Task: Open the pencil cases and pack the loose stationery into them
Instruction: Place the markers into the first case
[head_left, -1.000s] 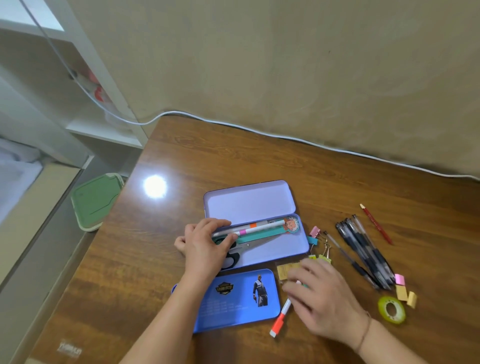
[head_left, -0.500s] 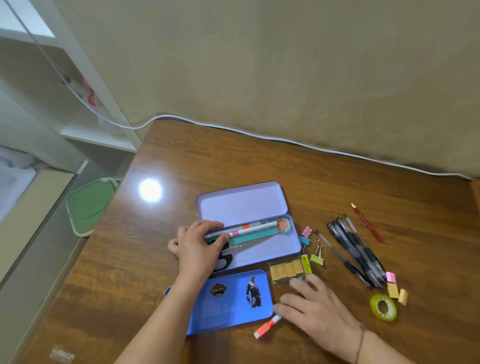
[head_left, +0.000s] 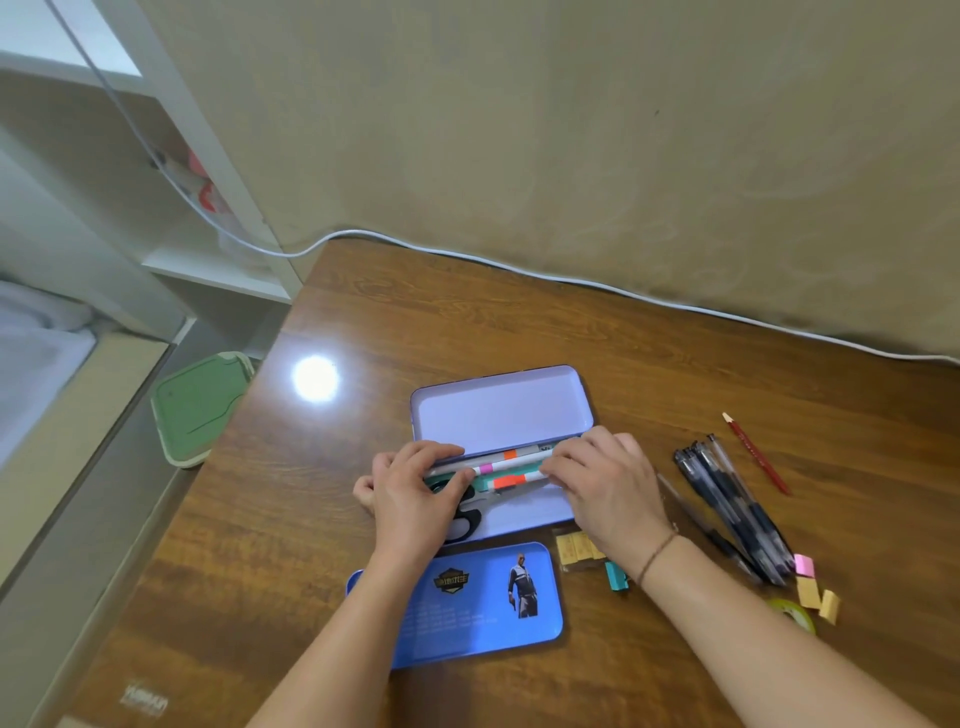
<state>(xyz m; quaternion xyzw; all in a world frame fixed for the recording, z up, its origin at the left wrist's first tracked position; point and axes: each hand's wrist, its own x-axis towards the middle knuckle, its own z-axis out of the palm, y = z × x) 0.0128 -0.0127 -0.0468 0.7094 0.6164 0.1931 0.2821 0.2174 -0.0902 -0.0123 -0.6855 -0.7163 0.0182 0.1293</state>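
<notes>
The purple pencil case (head_left: 519, 415) lies open in the middle of the wooden bench (head_left: 675, 374), its lid flat on the far side. Both hands cover much of its tray. The left hand (head_left: 415, 493) rests on the left end, and its fingers (head_left: 447, 454) are pressed together on the ends of the markers (head_left: 511, 465). It hides most of the scissors (head_left: 467, 512); only the dark handles and a part of the blade show. The right hand (head_left: 602, 478) covers the right end of the tray, with its fingers (head_left: 563, 460) closed on the other ends of the same markers, so the tips of the markers are not visible.

The blue pencil case (head_left: 467, 603) lies shut just near of the purple one, and the left forearm crosses its left end. A packet with yellow pieces (head_left: 574, 550) and a teal clip (head_left: 617, 577) are partly under the right wrist. The black pens (head_left: 737, 509) lie in a bundle to the right, with a red pencil (head_left: 756, 452) beside them, apart. Small pink and yellow pieces (head_left: 813, 587) sit near the pen ends. The green tape roll (head_left: 792, 613) is half hidden by the right forearm.

The far part of the bench is open up to the white cable (head_left: 571, 280) along the wall. The left edge of the bench is close to the left hand.
</notes>
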